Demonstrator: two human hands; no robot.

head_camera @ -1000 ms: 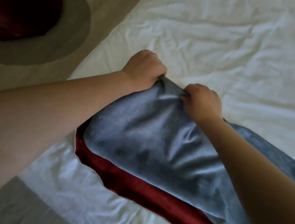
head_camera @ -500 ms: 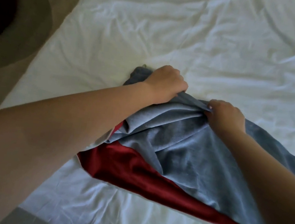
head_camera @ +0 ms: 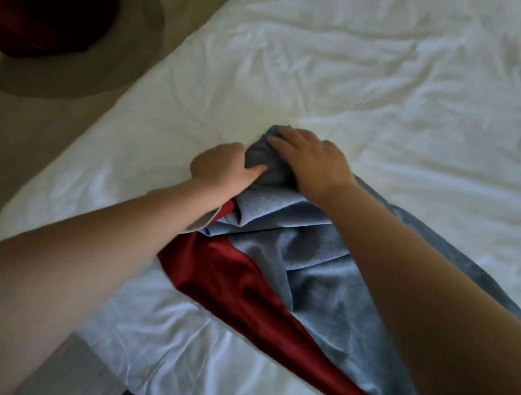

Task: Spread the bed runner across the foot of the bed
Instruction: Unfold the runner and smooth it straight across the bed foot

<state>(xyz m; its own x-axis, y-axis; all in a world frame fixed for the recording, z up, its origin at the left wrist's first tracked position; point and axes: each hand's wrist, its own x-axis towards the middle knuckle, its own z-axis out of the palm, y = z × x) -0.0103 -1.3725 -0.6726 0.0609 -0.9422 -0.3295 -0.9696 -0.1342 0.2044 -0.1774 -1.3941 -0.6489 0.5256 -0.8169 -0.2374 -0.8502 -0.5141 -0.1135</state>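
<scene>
Left hand [head_camera: 223, 167] has the grip: thumb pinched into the bunched grey end of the bed runner [head_camera: 309, 268], fingers curled behind it. Right hand [head_camera: 315, 161] lies right beside it, draped over the top of the same bunch; I cannot tell whether it clutches or only presses. From the grip the runner trails back toward the person and off to the right, long axis on a diagonal, red side showing underneath, all of it on the white bed [head_camera: 395, 82]. The bed's left edge sits beyond the left hand, so that hand looks best placed to carry the end across. Half a second ago the hands were apart with cloth between them; now they are together on one gathered end.
</scene>
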